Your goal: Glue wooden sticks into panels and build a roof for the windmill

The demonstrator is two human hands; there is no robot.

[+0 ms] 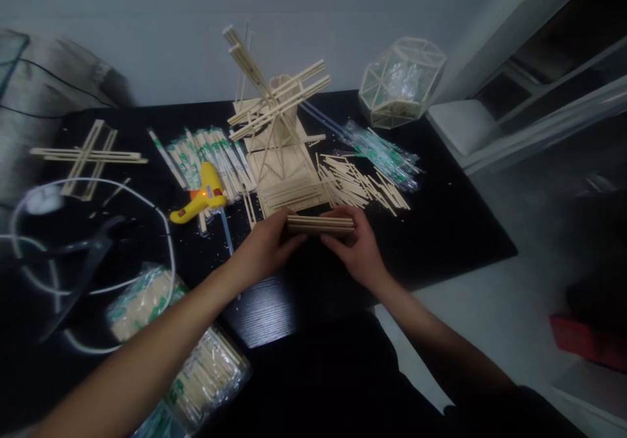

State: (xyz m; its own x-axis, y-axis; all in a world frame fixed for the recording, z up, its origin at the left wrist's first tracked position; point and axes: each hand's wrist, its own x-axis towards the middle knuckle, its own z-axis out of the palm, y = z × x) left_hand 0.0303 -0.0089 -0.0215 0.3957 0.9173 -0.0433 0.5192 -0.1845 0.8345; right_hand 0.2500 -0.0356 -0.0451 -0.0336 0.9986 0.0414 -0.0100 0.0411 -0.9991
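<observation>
A small bundle of wooden sticks [321,224] is held level over the front of the black table. My left hand [268,242] closes round its left end, and my right hand [356,242] grips the right end. Just beyond stands a windmill model [281,121] built of sticks, with crossed blades and a stick base. Loose cut sticks [347,183] lie to the right of the base. Left of the model, a yellow glue gun [200,194] with a lit orange light rests by wrapped chopsticks [210,154].
At the far left are a crossed stick frame [91,155], a coiled white cable [169,242] and dark pliers [93,249]. Bagged chopsticks [210,373] sit near my left forearm. A faceted stick frame [404,82] stands at the back right, and plastic wrappers [385,157] lie before it.
</observation>
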